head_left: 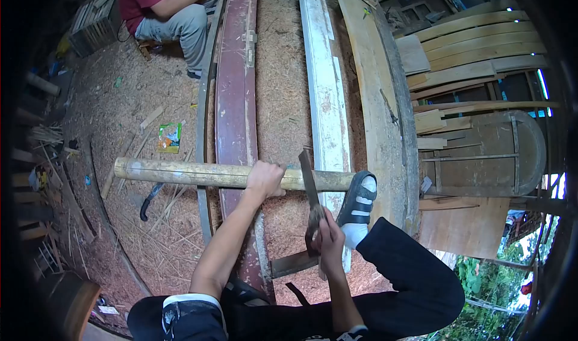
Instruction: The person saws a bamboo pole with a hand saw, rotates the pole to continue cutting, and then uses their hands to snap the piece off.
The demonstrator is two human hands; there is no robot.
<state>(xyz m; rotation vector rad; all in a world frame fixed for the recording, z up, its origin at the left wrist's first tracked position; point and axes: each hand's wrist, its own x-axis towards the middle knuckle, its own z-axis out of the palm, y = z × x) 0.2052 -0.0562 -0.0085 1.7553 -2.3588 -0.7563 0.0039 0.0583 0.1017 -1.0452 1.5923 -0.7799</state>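
Observation:
A thick bamboo pole (180, 172) lies crosswise over a dark red beam (235, 106) and a white-painted beam (325, 100). My left hand (265, 179) is wrapped around the pole near its middle. In my right hand (329, 235) is the handle of a hand saw, its narrow blade (309, 181) crossing the pole to the right of my left hand. Whether the teeth have cut into the bamboo cannot be made out. My sandalled foot (360, 201) presses against the pole's right end.
Another person (174, 21) sits at the upper left, a hand on the red beam. A dark-handled knife (149, 201), a green-yellow packet (170, 137) and bamboo strips lie on the shaving-covered ground. Planks (475, 40) are stacked at the right, beside a rounded wooden panel (487, 154).

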